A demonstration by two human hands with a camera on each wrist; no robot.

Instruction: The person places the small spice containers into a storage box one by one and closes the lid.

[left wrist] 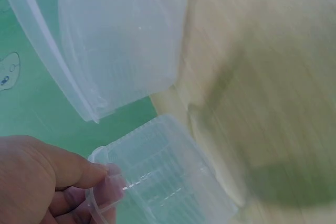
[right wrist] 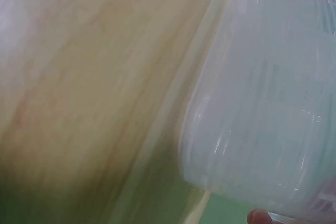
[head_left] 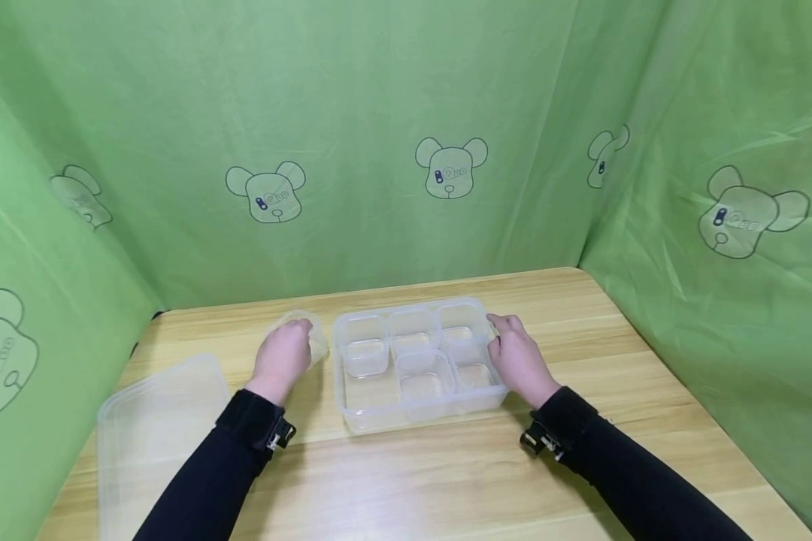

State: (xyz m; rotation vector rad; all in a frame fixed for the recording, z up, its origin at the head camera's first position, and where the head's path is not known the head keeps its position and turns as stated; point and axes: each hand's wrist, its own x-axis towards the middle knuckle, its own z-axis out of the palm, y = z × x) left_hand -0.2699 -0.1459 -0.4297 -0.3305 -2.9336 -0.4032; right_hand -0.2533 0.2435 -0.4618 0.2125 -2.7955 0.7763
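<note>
My left hand (head_left: 283, 357) pinches the rim of a small clear plastic container (left wrist: 168, 169), just left of a large clear plastic box (head_left: 386, 418). In the left wrist view the thumb lies over the rim, with fingers showing through the wall. Several small containers (head_left: 422, 385) stand inside the box, and bare box floor shows at its front left corner. My right hand (head_left: 522, 362) grips the box's right rim; in the right wrist view only a fingertip (right wrist: 260, 216) shows beside the box wall.
A large translucent lid (head_left: 165, 439) lies on the wooden table (head_left: 406, 488) at the left, beside my left forearm. Green curtains (head_left: 365, 225) printed with bear heads enclose the table at the back and both sides.
</note>
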